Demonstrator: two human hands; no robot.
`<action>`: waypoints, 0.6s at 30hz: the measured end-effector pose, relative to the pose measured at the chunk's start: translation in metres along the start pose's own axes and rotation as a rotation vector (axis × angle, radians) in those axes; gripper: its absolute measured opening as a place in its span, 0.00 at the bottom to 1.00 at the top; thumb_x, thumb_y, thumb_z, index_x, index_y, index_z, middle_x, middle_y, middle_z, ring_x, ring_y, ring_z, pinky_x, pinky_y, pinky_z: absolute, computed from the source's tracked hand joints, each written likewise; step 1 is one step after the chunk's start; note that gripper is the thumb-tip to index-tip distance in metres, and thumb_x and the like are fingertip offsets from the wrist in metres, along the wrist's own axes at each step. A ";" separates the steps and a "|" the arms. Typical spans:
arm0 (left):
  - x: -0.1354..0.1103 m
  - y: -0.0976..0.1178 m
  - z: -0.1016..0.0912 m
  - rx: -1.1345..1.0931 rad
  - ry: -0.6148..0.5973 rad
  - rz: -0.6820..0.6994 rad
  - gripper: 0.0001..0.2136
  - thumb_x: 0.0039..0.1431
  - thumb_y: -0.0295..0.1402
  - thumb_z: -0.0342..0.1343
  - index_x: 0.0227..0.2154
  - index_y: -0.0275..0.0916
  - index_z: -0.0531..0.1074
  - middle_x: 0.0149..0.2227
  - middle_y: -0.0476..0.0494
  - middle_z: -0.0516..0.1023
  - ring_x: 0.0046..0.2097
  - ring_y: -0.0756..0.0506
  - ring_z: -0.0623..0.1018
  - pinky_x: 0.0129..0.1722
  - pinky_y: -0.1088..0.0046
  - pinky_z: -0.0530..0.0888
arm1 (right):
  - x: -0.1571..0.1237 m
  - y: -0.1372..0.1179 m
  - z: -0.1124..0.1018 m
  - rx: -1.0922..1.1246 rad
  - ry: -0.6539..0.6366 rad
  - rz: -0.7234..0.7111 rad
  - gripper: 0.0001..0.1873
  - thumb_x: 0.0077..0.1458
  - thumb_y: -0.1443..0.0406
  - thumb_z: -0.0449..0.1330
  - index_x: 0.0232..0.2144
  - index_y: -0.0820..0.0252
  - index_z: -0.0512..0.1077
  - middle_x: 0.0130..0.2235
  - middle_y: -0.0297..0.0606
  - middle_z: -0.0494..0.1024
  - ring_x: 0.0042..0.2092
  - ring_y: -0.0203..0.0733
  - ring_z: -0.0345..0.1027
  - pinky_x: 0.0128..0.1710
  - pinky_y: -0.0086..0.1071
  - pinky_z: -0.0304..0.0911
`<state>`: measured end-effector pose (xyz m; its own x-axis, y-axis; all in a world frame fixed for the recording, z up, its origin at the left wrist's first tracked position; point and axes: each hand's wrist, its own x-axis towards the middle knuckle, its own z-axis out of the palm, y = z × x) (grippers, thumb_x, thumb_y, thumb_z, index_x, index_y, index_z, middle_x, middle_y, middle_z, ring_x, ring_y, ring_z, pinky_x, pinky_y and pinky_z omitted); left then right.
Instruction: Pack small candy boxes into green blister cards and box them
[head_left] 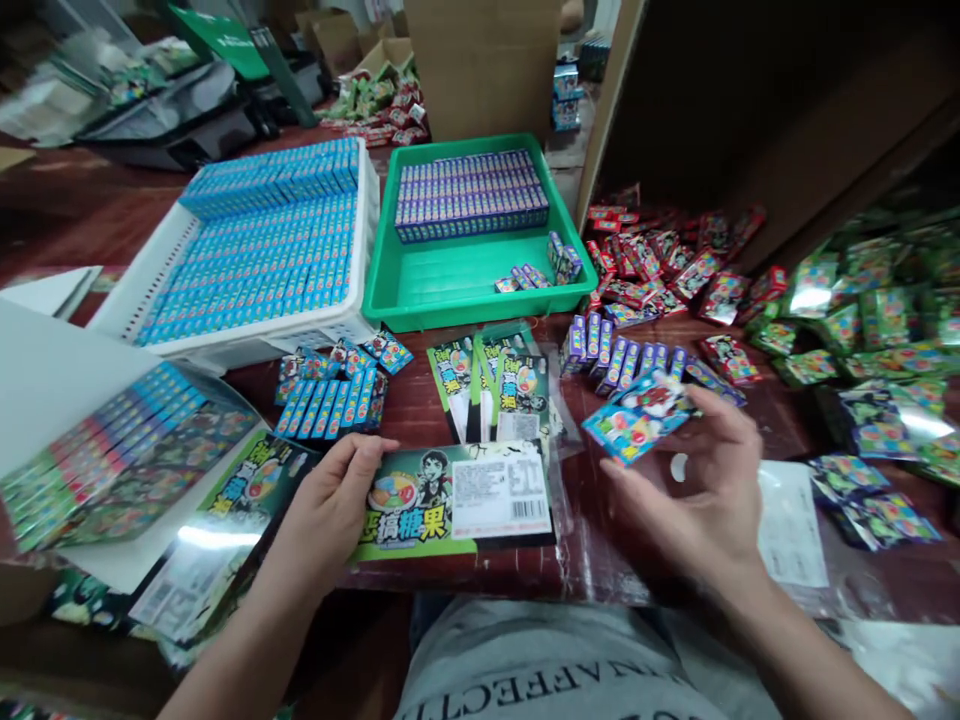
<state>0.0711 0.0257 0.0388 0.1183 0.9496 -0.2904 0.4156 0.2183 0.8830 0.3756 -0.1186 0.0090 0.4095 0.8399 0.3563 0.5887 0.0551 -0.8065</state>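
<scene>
My left hand (341, 500) grips the left end of a printed candy bag (427, 490), thumb on top. The bag lies nearly flat near the table's front edge, with Chinese lettering, a cartoon figure and a white barcode label. To the right, my right hand (697, 490) pinches a small blue candy box (637, 418) between thumb and fingers, tilted above the table. More printed bags (517, 390) lie fanned out just behind the held one. Small blue boxes (330, 400) stand in a row behind my left hand, and purple boxes (622, 355) behind my right.
A white crate (364, 240) of blue boxes and a green tray (386, 290) with purple boxes stand behind. Red packets (645, 250) and green packets (885, 310) are heaped at the right. Filled bags (135, 450) lie in a carton at the left.
</scene>
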 end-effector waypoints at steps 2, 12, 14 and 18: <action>0.000 -0.003 0.008 -0.112 0.013 -0.109 0.23 0.54 0.58 0.61 0.38 0.43 0.74 0.26 0.52 0.74 0.26 0.47 0.72 0.25 0.75 0.71 | 0.004 -0.001 -0.007 -0.045 -0.011 -0.025 0.47 0.53 0.60 0.70 0.68 0.44 0.49 0.66 0.46 0.57 0.66 0.62 0.55 0.65 0.61 0.56; 0.012 -0.005 0.002 -0.048 -0.038 -0.146 0.25 0.51 0.59 0.63 0.38 0.42 0.76 0.25 0.53 0.76 0.25 0.47 0.74 0.24 0.75 0.71 | 0.013 0.006 -0.032 0.157 -0.783 -0.051 0.47 0.48 0.56 0.74 0.65 0.45 0.56 0.63 0.44 0.64 0.64 0.55 0.60 0.63 0.51 0.62; 0.015 -0.005 0.000 -0.029 -0.115 -0.179 0.25 0.51 0.59 0.63 0.39 0.42 0.76 0.25 0.53 0.76 0.24 0.47 0.74 0.22 0.75 0.70 | 0.018 0.008 -0.034 0.211 -0.831 -0.052 0.48 0.47 0.55 0.75 0.64 0.45 0.57 0.62 0.43 0.64 0.64 0.54 0.61 0.64 0.49 0.61; 0.017 -0.004 0.007 -0.072 -0.167 -0.223 0.25 0.52 0.59 0.63 0.40 0.42 0.75 0.26 0.52 0.77 0.26 0.47 0.75 0.24 0.75 0.72 | 0.023 0.012 -0.028 0.170 -0.772 -0.047 0.47 0.47 0.55 0.75 0.64 0.45 0.57 0.61 0.43 0.62 0.64 0.53 0.59 0.64 0.48 0.61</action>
<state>0.0775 0.0396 0.0278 0.1803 0.8274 -0.5319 0.3840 0.4386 0.8125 0.4118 -0.1136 0.0205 -0.2491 0.9684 0.0135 0.4536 0.1289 -0.8818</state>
